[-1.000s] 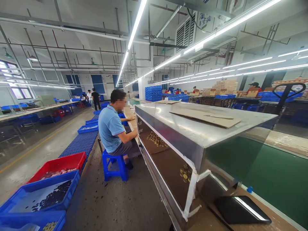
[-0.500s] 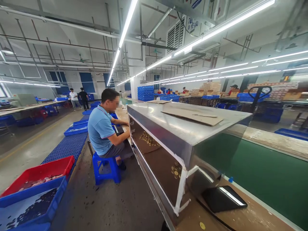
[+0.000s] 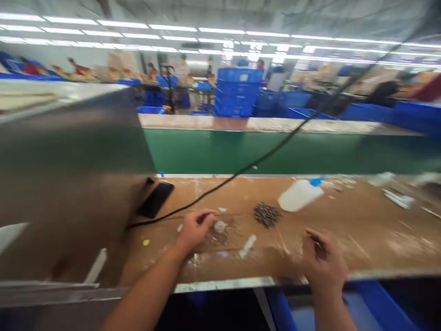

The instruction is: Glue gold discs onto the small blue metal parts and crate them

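Over the brown worktop (image 3: 220,266), my left hand (image 3: 196,228) has its thumb and fingertips drawn together beside a small clear lump (image 3: 219,226). Whether anything is between those fingers is too blurred to see. My right hand (image 3: 324,257), near the front edge, is curled with thumb and forefinger pinched; what it holds, if anything, is hidden. Between the hands lie a pile of small dark metal pieces (image 3: 266,214) and a small whitish tube-like piece (image 3: 247,246). A white plastic bottle with a blue cap (image 3: 299,195) rests on its side behind the pile.
At left stands a metal box-shaped cover (image 3: 69,184), with a black phone (image 3: 156,198) beside it. A black cable (image 3: 227,181) crosses above the worktop. Behind runs a green belt (image 3: 213,151). Blue crates (image 3: 237,92) are stacked beyond; a blue bin (image 3: 375,303) sits below the front edge.
My view has swung right, from the seated person and the metal cover to the worktop. Both my hands have come into view. The cover and phone now appear farther left.
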`<state>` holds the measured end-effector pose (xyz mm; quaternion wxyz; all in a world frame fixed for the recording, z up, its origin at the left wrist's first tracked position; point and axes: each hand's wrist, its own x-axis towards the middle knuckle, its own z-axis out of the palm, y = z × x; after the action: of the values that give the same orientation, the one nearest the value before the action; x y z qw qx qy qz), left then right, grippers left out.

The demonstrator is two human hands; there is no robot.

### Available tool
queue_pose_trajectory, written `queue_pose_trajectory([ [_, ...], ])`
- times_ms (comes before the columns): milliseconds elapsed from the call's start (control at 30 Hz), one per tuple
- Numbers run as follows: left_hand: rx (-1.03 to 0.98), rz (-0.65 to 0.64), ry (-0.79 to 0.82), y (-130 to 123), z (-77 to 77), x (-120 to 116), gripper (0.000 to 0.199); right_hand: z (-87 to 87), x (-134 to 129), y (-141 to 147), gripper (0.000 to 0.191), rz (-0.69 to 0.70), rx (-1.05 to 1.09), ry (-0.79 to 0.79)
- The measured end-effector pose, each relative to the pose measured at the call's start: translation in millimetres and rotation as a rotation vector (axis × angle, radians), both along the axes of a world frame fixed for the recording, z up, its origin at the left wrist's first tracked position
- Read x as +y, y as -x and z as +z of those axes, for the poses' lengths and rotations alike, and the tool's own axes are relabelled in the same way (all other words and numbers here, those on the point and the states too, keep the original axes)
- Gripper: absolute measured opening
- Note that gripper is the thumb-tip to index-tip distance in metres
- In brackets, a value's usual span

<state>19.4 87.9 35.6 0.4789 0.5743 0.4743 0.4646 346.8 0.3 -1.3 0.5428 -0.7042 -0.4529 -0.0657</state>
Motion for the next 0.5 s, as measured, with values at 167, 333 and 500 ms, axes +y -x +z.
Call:
queue_pose_trajectory([
  [167,0.086,0.093,-0.011,-5.1,-2.4,14.6,0.039,-13.6,-90.6,-102.3,0.046,-0.416,0.006,0.335],
  [333,0.248,0.240,-0.070,-24.8,3.3,14.7,0.028,-43.0,-165.0,-153.3,0.022,-0.568,0.094,0.748],
  [500,0.310,0.301,-0.127,-32.9,2.9,15.5,0.038,-78.0,-161.1,-168.0,0.016,-0.466,0.167,1.071],
])
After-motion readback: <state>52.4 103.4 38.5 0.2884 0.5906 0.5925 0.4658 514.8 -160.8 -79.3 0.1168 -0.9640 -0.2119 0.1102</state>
